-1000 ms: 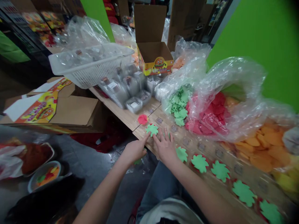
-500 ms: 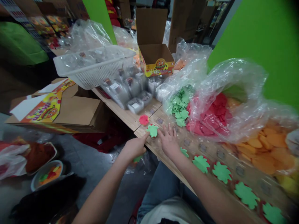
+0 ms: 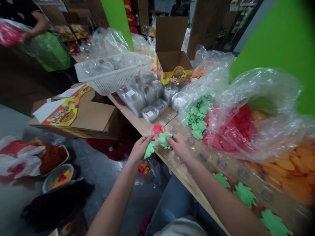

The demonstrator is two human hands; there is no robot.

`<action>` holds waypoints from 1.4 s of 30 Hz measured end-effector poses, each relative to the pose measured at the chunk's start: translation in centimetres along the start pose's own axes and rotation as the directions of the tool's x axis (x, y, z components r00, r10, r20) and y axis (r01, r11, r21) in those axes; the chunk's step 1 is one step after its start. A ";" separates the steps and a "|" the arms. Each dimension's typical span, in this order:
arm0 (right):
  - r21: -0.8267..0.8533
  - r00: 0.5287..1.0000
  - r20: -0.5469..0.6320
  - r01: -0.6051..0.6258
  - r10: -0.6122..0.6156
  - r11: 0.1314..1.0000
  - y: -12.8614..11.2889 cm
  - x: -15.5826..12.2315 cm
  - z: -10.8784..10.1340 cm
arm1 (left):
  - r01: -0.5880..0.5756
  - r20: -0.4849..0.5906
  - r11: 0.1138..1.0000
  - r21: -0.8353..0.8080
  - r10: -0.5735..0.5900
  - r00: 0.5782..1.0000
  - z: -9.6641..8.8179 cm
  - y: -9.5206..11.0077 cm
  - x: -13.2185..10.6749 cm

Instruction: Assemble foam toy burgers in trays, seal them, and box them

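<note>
- Pinching a spare leaf [image 3: 149, 150], the left hand [image 3: 140, 149] is clamped shut.
- The right hand [image 3: 179, 148] touches the laid leaf [image 3: 163, 139] on the worktop [image 3: 137, 123], grip unclear; press it flat.

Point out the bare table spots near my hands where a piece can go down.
Bare wood of the table lies between the clear trays and the near edge, left of the red piece. A thin strip follows that edge from the right hand towards the green leaves. Behind, the bags crowd everything.
</note>
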State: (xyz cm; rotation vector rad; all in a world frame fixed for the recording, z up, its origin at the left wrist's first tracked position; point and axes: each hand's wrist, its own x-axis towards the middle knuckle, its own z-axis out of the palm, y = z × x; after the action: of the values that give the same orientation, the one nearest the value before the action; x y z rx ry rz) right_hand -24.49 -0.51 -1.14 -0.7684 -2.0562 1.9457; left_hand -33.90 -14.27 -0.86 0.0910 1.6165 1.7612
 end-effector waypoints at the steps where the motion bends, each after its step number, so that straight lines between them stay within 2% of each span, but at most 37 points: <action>1: 0.001 1.000 0.024 -0.017 0.017 1.000 -0.1 0.5 -0.2 | 0.007 -0.028 1.000 0.008 -0.007 1.000 -0.6 -0.1 0.1; 3: -0.014 0.996 0.078 -0.031 0.032 0.999 -0.5 1.6 -0.5 | 0.028 -0.037 0.999 0.016 -0.028 0.999 -1.6 -0.3 0.2; 5: -0.058 0.992 0.126 -0.016 0.023 0.998 -0.8 2.5 -0.4 | 0.021 0.018 1.000 0.001 -0.021 1.000 -2.0 -0.5 0.3; 7: -0.122 0.985 0.175 0.019 0.003 0.992 -1.0 3.6 0.1 | -0.017 0.103 0.998 0.057 0.011 0.995 -1.8 -0.5 0.7; 9: -0.201 0.981 0.191 0.075 -0.036 0.977 -1.0 4.7 0.7 | -0.075 0.143 0.982 0.175 0.050 0.988 -1.3 -0.5 1.6; 12: -0.347 0.988 0.118 0.138 -0.103 0.928 -0.7 6.9 1.2 | -0.136 0.078 0.935 0.327 0.116 0.990 -0.7 -0.2 4.0; 16: -0.564 0.987 -0.009 0.126 -0.158 0.816 -0.4 9.4 1.4 | -0.185 -0.008 0.822 0.538 0.225 0.974 -1.0 0.7 6.8; 18: -0.648 0.982 -0.035 0.118 -0.183 0.753 -0.4 9.7 1.4 | -0.204 -0.008 0.725 0.657 0.277 0.961 -1.5 1.3 7.1; 21: -0.728 0.973 -0.041 0.128 -0.229 0.673 -0.6 8.8 0.9 | -0.257 0.071 0.594 0.762 0.317 0.946 -2.0 1.9 6.3; 22: -0.743 0.969 -0.041 0.133 -0.242 0.656 -0.6 8.2 0.7 | -0.279 0.127 0.512 0.813 0.312 0.942 -2.0 2.0 6.0; 24: -0.796 0.963 -0.024 0.144 -0.267 0.588 -0.4 6.8 0.3 | -0.306 0.243 0.261 0.916 0.247 0.938 -1.9 2.1 5.6; 26: -0.882 0.962 0.014 0.141 -0.273 0.450 0.1 5.5 0.2 | -0.306 0.301 0.011 0.952 0.147 0.942 -1.6 2.1 5.7; 27: -0.921 0.963 0.034 0.133 -0.268 0.365 0.3 5.1 0.3 | -0.300 0.305 -0.060 0.952 0.109 0.946 -1.4 2.0 5.8; 29: -0.968 0.964 0.063 0.121 -0.257 0.219 0.8 4.6 0.7 | -0.292 0.299 -0.085 0.953 0.082 0.951 -1.2 1.9 6.2; 32: -0.982 0.957 0.088 0.131 -0.275 0.139 0.7 4.6 1.4 | -0.293 0.303 -0.130 0.947 0.063 0.951 -1.0 1.9 6.5; 37: -0.973 0.940 0.120 0.175 -0.319 0.149 -0.2 3.9 1.2 | -0.315 0.329 -0.160 0.935 0.065 0.942 -1.7 2.5 5.4; 42: -0.957 0.961 0.140 0.193 -0.239 0.215 0.4 2.9 2.1 | -0.321 0.334 -0.196 0.927 0.035 0.942 -2.3 2.4 4.5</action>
State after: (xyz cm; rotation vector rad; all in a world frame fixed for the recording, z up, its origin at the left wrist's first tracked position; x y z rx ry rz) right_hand -27.89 -0.92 -2.33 -0.5639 -3.0290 0.2121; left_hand -39.48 -13.55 -1.06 1.2943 2.4950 0.0007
